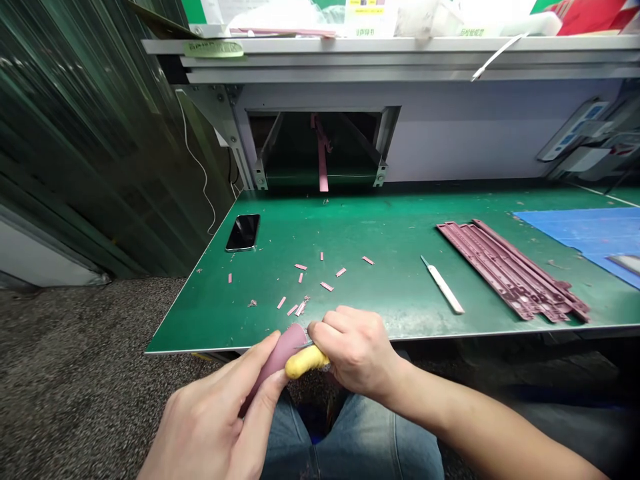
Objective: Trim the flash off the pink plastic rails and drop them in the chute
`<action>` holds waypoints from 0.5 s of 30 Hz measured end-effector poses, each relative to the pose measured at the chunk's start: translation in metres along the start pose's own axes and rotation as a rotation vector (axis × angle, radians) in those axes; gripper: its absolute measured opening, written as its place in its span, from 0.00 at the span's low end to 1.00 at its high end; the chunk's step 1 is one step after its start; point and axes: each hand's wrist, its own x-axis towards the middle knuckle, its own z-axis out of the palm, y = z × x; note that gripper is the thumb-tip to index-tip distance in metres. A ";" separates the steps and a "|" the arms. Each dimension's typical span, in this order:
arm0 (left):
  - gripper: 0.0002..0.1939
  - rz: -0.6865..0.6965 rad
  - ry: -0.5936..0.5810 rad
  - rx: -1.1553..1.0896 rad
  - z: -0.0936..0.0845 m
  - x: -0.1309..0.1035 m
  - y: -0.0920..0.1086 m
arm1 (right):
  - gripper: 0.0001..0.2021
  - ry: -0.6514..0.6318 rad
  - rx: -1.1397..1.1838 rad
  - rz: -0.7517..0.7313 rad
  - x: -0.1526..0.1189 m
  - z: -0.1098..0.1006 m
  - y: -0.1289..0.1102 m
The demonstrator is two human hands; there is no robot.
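My left hand (220,407) is closed round a mauve plastic part (283,353), whose rounded end points away from me, just short of the table's front edge. Close against that end is my right hand (355,347), its fingers curled on a small metal blade (306,345) that is mostly hidden. A yellow finger cover (306,362) sits on a digit of the right hand and lies beside the mauve part. Pink shavings (301,307) and small strips lie on the green table (380,300) just beyond both hands.
A white-handled craft knife (444,287) lies right of the hands, beside stacked mauve plastic strips (510,270). A phone (243,232) rests at the table's left. Behind, a pink strip (323,160) lies on a conveyor belt (290,157). A blue sheet (595,233) covers the right side.
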 end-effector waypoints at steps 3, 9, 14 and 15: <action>0.21 -0.049 0.003 -0.031 0.001 0.001 0.001 | 0.15 0.005 0.003 0.011 0.000 0.003 0.001; 0.22 0.246 -0.102 0.057 -0.010 0.015 -0.022 | 0.19 -0.100 0.314 -0.125 0.001 -0.007 0.025; 0.22 0.626 -0.285 0.231 -0.036 0.034 -0.036 | 0.17 -0.267 0.283 -0.223 0.003 -0.017 0.036; 0.22 0.673 -0.314 0.257 -0.040 0.038 -0.036 | 0.16 -0.297 0.255 -0.245 0.005 -0.017 0.035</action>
